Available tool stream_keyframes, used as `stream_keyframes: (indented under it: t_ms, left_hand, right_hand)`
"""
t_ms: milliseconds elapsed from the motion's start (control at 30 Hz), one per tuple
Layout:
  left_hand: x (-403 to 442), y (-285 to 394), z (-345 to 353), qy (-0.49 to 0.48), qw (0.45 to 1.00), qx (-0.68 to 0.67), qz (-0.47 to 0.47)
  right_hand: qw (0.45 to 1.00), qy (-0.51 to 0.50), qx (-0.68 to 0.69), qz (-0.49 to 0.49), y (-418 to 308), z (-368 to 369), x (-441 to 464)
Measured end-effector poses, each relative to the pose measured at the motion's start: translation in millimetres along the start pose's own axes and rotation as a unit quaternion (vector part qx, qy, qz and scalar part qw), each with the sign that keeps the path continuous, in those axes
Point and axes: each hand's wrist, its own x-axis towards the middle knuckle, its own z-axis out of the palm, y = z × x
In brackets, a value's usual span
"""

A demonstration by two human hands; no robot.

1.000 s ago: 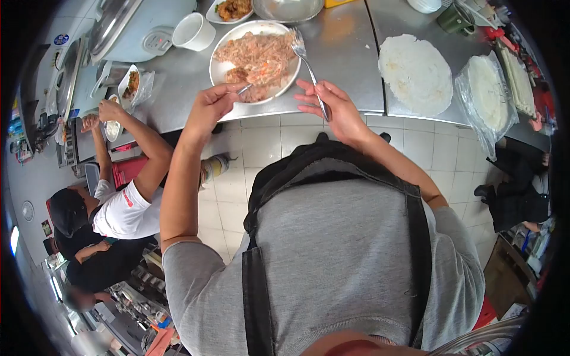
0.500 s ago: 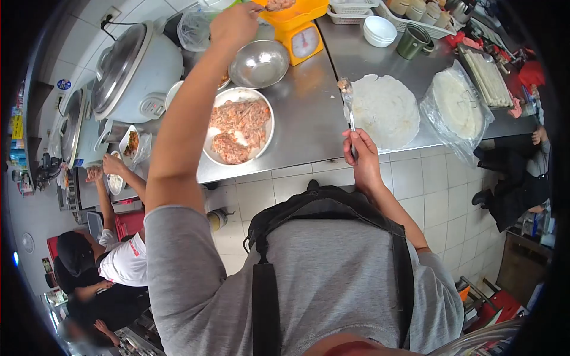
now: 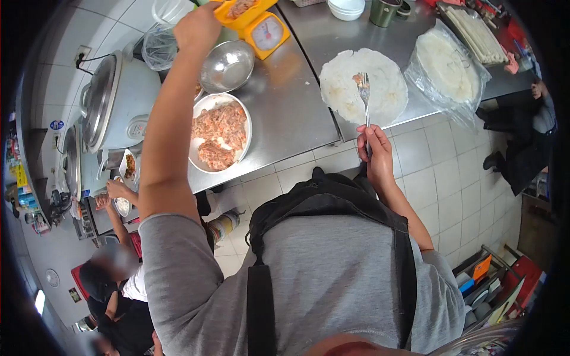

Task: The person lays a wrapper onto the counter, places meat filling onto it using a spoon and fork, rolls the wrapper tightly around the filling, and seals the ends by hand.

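Note:
My right hand is closed around the handle of a metal fork. The fork's tines lie over a round, thin white sheet of dough, with a small bit of pinkish filling by the tines. My left hand reaches to the far left, its fingers closed at the rim of the yellow pan of a kitchen scale; the fingertips are partly hidden. Ground meat mixture sits in that pan. Nearer me stands a white bowl of the same meat mixture.
A metal bowl stands behind the meat bowl. Rice cookers line the left wall. To the right lie plastic-wrapped white sheets and a tray of pale strips. A co-worker's hands are at the left; another person stands far right.
My right hand has brought the fork from the left edge of the dough sheet to above its middle. The view has shifted, and my left hand stays at the scale pan.

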Motion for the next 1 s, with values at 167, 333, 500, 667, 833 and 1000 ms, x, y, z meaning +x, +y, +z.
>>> stream_keyframes:
  t_ms: [167,333,500,667,833,1000]
  left_hand:
    - [-7,-6,-15,-0.019,0.999,0.015,-0.030]
    - [-22,0,-36,-0.036,0.998,0.005,-0.051]
    - [-31,-4,-39,-0.047,0.997,-0.008,-0.062]
    - [-36,9,-44,-0.043,0.996,-0.018,-0.072]
    - [-35,14,-41,-0.028,0.997,-0.050,-0.058]
    - [-53,19,-49,0.004,0.983,-0.170,-0.062]
  right_hand:
    - [1.000,0.014,0.009,0.007,6,-3,-2]
    - [0.999,0.002,0.033,0.018,11,-7,-3]
    - [0.999,0.002,0.047,0.022,17,-10,2]
    - [0.998,-0.008,0.057,0.023,17,-12,8]
    - [0.997,-0.003,0.074,0.012,16,-18,16]
    - [0.999,-0.009,0.049,-0.021,9,-18,27]
